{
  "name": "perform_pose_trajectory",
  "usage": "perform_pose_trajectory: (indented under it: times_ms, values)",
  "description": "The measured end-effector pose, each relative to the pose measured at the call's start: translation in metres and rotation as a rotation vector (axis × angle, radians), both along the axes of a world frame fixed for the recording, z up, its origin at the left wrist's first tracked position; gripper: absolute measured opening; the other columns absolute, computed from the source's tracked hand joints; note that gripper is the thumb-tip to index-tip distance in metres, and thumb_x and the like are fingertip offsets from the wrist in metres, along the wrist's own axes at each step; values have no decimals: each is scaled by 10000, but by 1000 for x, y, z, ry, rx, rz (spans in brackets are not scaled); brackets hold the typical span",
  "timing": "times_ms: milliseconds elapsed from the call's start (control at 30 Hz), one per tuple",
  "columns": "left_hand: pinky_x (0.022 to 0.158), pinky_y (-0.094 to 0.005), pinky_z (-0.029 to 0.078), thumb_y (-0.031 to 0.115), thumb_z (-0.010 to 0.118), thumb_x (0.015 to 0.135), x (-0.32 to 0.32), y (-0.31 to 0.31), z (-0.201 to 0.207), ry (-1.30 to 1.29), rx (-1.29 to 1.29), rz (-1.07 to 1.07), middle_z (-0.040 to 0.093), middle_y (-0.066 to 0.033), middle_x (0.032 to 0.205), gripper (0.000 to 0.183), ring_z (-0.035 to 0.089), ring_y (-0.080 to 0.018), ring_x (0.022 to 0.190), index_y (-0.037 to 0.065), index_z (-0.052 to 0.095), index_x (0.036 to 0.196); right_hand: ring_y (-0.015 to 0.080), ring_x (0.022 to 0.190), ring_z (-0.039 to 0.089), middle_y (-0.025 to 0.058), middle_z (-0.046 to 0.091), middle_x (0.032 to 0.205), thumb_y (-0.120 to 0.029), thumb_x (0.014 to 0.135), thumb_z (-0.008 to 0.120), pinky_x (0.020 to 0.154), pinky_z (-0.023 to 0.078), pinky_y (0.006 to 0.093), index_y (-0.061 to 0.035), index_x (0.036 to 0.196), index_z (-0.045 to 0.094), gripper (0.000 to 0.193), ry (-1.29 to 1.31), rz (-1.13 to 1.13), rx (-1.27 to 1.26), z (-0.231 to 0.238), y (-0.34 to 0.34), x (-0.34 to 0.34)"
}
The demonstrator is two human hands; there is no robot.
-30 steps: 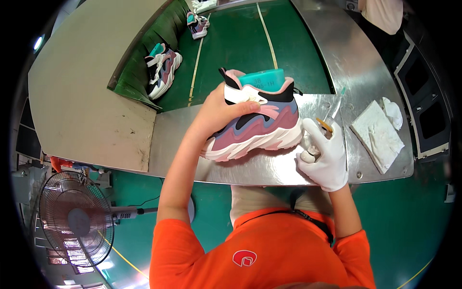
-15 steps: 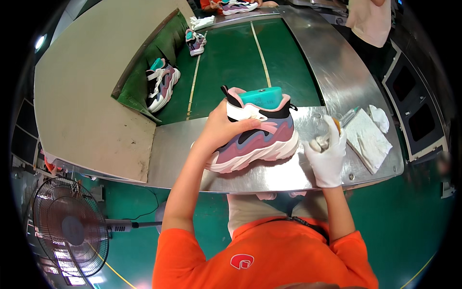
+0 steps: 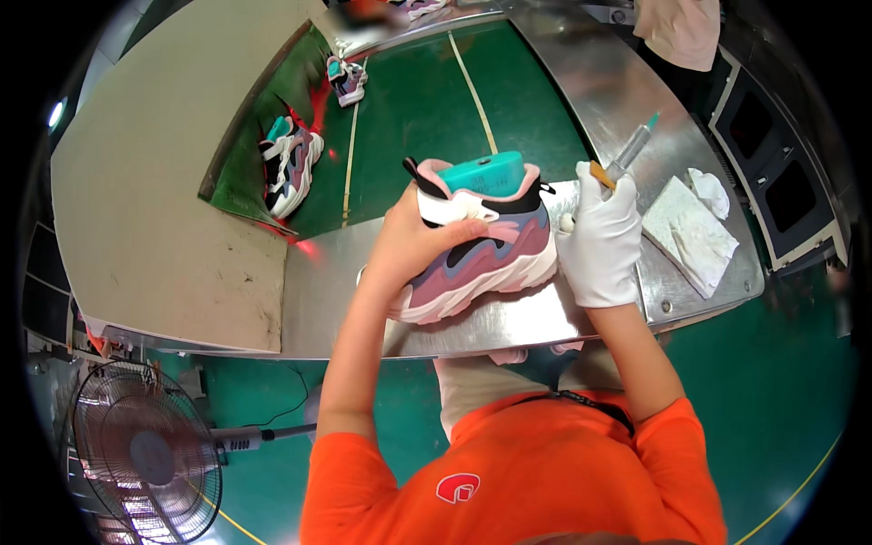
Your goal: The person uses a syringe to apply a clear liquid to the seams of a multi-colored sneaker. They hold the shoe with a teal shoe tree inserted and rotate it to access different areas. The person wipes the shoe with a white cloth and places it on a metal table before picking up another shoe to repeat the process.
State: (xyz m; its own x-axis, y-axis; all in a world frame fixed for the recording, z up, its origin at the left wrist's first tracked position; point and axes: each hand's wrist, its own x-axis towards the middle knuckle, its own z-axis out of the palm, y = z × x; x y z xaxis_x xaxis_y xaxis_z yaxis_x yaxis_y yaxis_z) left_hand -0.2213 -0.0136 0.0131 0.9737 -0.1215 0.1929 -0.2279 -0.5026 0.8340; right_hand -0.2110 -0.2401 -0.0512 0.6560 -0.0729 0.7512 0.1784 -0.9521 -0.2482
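A chunky sneaker (image 3: 481, 263) in purple, pink, black and white rests on the metal tabletop, toe to the left. A teal shoe last (image 3: 486, 174) fills its opening. My bare left hand (image 3: 418, 236) grips the sneaker's upper from the left, thumb across its side. Close by the heel, my white-gloved right hand (image 3: 599, 236) is closed around a syringe (image 3: 629, 150) with a clear barrel, an amber-brown end and a thin teal tip pointing up and away. A small pale object by the gloved fingers is too hidden to name.
Folded white cloth (image 3: 690, 236) and a crumpled wad (image 3: 708, 193) lie right. Beyond is a green conveyor belt (image 3: 427, 109) carrying two sneakers, (image 3: 295, 168) the nearer one. A beige housing (image 3: 173, 182) borders it left. A fan (image 3: 150, 454) stands lower left; another person (image 3: 677, 32) is far right.
My right hand has lifted away from the table edge toward the sneaker's heel, its fingers turned over and the syringe now raised. My left hand still holds the sneaker. Red light now shows beside the belt.
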Motion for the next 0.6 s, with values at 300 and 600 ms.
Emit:
perform_pose_trajectory:
  times_ms: [300,600]
  values:
    - [890,-293,480,303,867,687,-1,3,-2,-13,-97,-2,645,-77,1071,714,611,-153,994,12,531,1246,283,793,601,164,513,1055,-138,680,742,761,517,407,-136,1359,485,726,75,94,397,-5,-49,-21]
    - [845,-303,536,150,834,735,-9,-6,-4,-89,-272,153,648,-133,1104,649,653,-184,986,-30,501,1262,159,796,552,104,521,1165,-26,665,752,735,493,284,-117,1391,495,775,231,421,889,-20,-85,-44]
